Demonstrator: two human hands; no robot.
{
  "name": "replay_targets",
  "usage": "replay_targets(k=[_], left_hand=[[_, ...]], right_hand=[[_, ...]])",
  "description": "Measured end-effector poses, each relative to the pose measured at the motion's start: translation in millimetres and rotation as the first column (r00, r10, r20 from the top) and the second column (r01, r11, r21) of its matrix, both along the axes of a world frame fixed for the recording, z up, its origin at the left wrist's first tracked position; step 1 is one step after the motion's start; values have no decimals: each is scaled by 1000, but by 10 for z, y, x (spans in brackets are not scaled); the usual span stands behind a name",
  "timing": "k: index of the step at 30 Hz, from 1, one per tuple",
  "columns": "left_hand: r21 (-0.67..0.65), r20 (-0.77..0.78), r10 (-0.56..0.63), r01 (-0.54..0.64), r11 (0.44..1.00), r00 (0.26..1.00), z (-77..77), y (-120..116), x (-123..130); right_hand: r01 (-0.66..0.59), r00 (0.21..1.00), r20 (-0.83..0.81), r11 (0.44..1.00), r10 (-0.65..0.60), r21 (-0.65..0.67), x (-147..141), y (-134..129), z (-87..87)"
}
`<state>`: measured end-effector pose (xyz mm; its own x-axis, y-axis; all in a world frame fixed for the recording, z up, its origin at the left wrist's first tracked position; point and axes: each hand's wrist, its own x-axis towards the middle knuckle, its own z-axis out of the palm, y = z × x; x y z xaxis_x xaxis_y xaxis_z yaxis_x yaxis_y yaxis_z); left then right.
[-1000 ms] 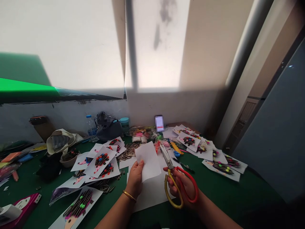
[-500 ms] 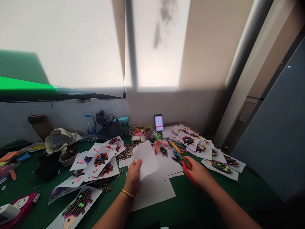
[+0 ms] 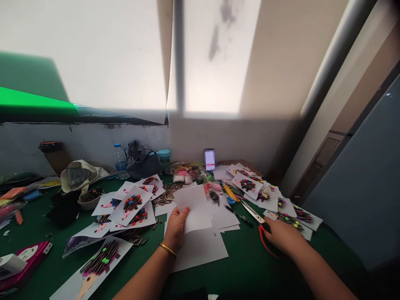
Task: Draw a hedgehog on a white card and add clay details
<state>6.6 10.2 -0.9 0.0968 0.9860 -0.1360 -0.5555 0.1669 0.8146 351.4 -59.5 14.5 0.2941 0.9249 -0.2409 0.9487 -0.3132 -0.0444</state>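
Pinched in my left hand (image 3: 176, 229), thumb on top, is a piece of white paper (image 3: 194, 208), raised over larger white sheets (image 3: 203, 252). My right hand (image 3: 283, 236) grips scissors (image 3: 252, 211) by their red handles, low over the table on the right. Their blades point away to the left and look closed or nearly so. A black pen (image 3: 239, 215) lies between the sheets and the scissors. Just beyond it is a yellow cutter knife (image 3: 230, 193). My right fingertips partly cover the handles.
Hedgehog picture cards (image 3: 134, 204) are piled on the left, and more cards (image 3: 248, 185) on the right. Loose sunflower seeds (image 3: 168, 193) lie behind the paper. A phone (image 3: 210, 159) leans at the wall. A water bottle (image 3: 119, 162), grey bag (image 3: 142, 164) and magenta power strip (image 3: 33, 266) are leftward.
My right hand has moved right with the scissors, away from the pen and knife, which now show clearly. My left hand still holds the paper, turned a little.
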Motion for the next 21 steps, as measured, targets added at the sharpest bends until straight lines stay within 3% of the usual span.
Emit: replay_targets(k=[3, 5, 6, 7, 9, 11, 12, 13, 16, 18, 19, 21], left_hand=[[45, 1, 15, -15, 999, 1000, -2, -4, -2], [66, -4, 16, -16, 998, 1000, 6, -19, 6], [73, -9, 14, -13, 997, 1000, 10, -29, 12], [80, -18, 7, -6, 997, 1000, 14, -42, 19], [100, -45, -14, 19, 995, 999, 19, -73, 33], [129, -80, -37, 48, 990, 996, 17, -101, 42], [144, -101, -45, 59, 988, 994, 14, -112, 44], [161, -127, -42, 63, 985, 991, 10, -117, 42], [206, -211, 27, 18, 978, 977, -3, -91, 8], [223, -231, 108, -56, 973, 967, -10, -34, -42], [224, -227, 163, -111, 968, 960, -13, 4, -77], [214, -223, 262, -215, 953, 939, -17, 92, -159]], right_hand=[[-5, 1000, 30, 999, 4, 42, -116, 83, 187], [-48, 992, -108, 981, 69, 187, -319, 119, 260], [-63, 955, -263, 959, 138, 277, -463, 131, 270], [-66, 856, -464, 938, 228, 339, -631, 139, 260], [-34, 484, -810, 932, 332, 362, -1002, 158, 192], [7, 128, -939, 946, 320, 324, -1353, 199, 93], [48, 0, -948, 947, 318, 317, -1492, 231, 47], [81, -78, -944, 946, 320, 313, -1596, 271, 9], [141, -80, -945, 942, 319, 306, -1666, 405, -23], [200, 12, -932, 913, 361, 356, -1560, 462, 9], [217, 166, -880, 853, 446, 474, -1491, 470, 25], [119, 451, -658, 690, 603, 714, -1381, 437, 22]])
